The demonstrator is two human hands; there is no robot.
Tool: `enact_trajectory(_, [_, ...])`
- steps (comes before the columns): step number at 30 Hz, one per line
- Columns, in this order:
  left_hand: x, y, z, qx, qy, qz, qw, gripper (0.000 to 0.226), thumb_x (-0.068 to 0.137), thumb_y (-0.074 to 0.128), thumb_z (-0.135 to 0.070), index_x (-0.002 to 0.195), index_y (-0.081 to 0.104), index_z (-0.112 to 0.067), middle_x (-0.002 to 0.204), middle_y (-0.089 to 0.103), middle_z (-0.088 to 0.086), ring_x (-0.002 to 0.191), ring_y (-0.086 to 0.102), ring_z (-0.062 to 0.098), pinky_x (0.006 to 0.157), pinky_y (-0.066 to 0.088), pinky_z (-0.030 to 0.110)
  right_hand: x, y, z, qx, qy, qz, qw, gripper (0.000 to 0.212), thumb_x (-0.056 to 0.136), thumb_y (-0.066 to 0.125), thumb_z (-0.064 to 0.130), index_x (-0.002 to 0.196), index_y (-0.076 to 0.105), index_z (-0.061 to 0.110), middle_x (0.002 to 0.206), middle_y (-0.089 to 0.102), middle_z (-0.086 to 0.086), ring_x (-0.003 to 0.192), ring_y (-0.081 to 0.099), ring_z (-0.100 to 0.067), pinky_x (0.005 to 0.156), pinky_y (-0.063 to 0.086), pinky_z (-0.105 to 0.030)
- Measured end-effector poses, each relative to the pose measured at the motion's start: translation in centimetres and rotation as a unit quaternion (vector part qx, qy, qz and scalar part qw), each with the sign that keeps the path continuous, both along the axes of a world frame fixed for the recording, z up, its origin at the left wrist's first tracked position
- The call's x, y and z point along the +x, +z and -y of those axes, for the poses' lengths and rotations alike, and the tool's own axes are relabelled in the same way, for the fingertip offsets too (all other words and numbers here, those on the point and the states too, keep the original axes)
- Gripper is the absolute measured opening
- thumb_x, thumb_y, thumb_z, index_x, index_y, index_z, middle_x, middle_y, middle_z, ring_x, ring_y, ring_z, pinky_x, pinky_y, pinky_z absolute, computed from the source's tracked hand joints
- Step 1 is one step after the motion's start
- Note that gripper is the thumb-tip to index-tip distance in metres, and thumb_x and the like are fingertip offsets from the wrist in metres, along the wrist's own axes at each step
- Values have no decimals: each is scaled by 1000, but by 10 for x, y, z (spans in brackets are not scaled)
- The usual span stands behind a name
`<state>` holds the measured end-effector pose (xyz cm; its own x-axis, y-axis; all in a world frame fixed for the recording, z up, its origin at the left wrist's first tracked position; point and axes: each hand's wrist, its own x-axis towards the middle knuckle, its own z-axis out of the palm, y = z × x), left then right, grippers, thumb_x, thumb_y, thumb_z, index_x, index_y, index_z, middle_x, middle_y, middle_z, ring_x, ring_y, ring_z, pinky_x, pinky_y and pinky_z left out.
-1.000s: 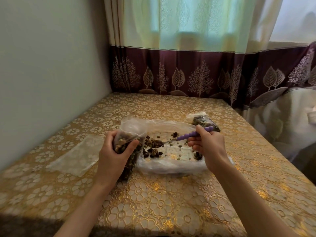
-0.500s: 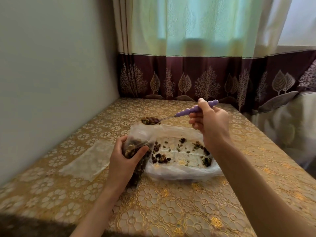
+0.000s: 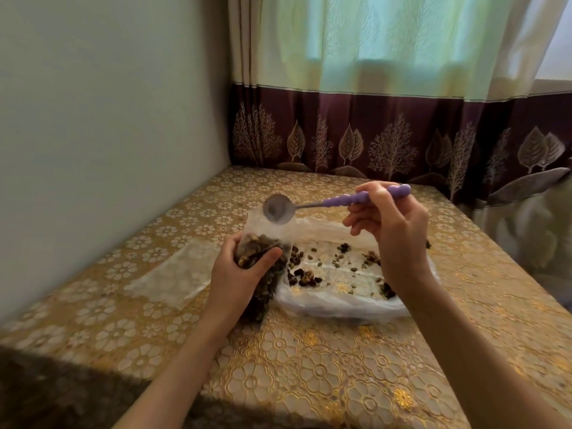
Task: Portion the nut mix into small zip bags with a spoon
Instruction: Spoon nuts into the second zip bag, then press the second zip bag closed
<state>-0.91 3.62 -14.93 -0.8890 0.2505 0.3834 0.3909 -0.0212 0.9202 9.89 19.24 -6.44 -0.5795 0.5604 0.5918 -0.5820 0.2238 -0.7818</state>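
Spoon tipped over small zip bag; bowl shows empty.

Small zip bag point(image 3: 263, 261), well filled with nut mix, stands upright on the table point(image 3: 309, 366), its mouth just under the spoon point(image 3: 325, 203) bowl. Left hand point(image 3: 240, 280) wraps the bag's middle, thumb across the front. Right hand point(image 3: 393, 230) pinches the purple handle between thumb and forefinger, other fingers loosely spread. At 3 o'clock of the bag lies the large open bag point(image 3: 346, 301), with few nuts scattered inside. At 9 o'clock, a flat empty bag point(image 3: 173, 274). Judgement: keep the mouth propped wide and bag vertical; bag looks near full, so stop soon and leave room for the zip.
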Motion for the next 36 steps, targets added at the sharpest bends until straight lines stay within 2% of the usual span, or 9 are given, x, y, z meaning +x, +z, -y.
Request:
enact_trajectory(10, [0, 15, 4, -8, 17, 60, 998, 69, 53, 68, -58, 109, 49, -23, 101, 60, -9, 93, 57, 7, 79, 49, 29, 14, -62, -22, -169, -77, 107, 977, 20, 95, 50, 11, 99, 60, -6, 85, 70, -19, 59, 66, -18, 47, 51, -20])
enact_trajectory(14, [12, 10, 4, -34, -21, 59, 997, 57, 64, 71, -45, 111, 43, -28, 103, 55, -9, 92, 55, 6, 70, 48, 25, 16, -85, -20, -53, -119, 179, 975, 11, 94, 54, 12, 88, 63, 12, 75, 74, 2, 60, 68, -15, 47, 52, -20])
enact_trajectory(19, [10, 11, 28, -33, -165, 135, 976, 62, 72, 67, -8, 123, 41, -32, 114, 53, 8, 102, 56, 29, 78, 54, 50, 19, -88, -15, 129, -203, 193, 951, 23, 92, 57, 21, 79, 60, 40, 70, 68, 16, 57, 66, -20, 50, 55, -36])
enact_trajectory(23, [6, 15, 46, -58, -194, 122, 972, 58, 69, 72, -12, 111, 50, -44, 112, 57, -4, 97, 60, 8, 67, 55, 21, 18, -94, -13, 207, -237, 240, 918, 12, 90, 60, 29, 91, 70, 22, 73, 67, 5, 64, 61, -11, 53, 41, -14])
enact_trajectory(25, [6, 18, 49, -80, -177, 82, 978, 56, 59, 75, -22, 104, 50, -46, 107, 59, -11, 89, 60, -1, 58, 50, 11, 17, -100, -15, 268, -255, 296, 881, 22, 90, 60, 30, 99, 71, 13, 82, 68, -2, 74, 54, -14, 61, 38, -21])
enact_trajectory(28, [10, 15, 46, -65, -135, 69, 986, 60, 47, 80, -33, 100, 54, -42, 103, 62, -12, 95, 58, 3, 69, 55, 24, 16, -101, -11, 339, -280, 350, 827, 28, 91, 59, 33, 108, 69, 13, 101, 68, -3, 93, 50, -18, 77, 40, -30])
enact_trajectory(30, [14, 12, 42, -52, -108, 50, 992, 61, 43, 80, -36, 98, 53, -39, 102, 62, -13, 96, 58, 2, 77, 54, 29, 15, -93, -4, 358, -301, 280, 839, 26, 88, 64, 29, 106, 70, 10, 103, 68, -6, 97, 54, -23, 80, 40, -34])
enact_trajectory(33, [19, 15, 38, -33, -84, -9, 996, 59, 43, 78, -39, 95, 51, -40, 96, 60, -18, 87, 57, -16, 61, 49, 10, 7, -79, 14, 344, -192, 130, 910, 23, 85, 67, 20, 106, 66, 12, 95, 67, 0, 82, 59, -10, 72, 44, -20])
enact_trajectory(36, [19, 22, 38, 5, -89, -42, 995, 57, 44, 79, -41, 93, 51, -53, 95, 61, -23, 88, 57, -17, 58, 46, 5, -7, -67, 32, 290, 48, 205, 934, 64, 77, 60, 51, 133, 46, 24, 114, 55, 17, 98, 58, 4, 82, 51, -15])
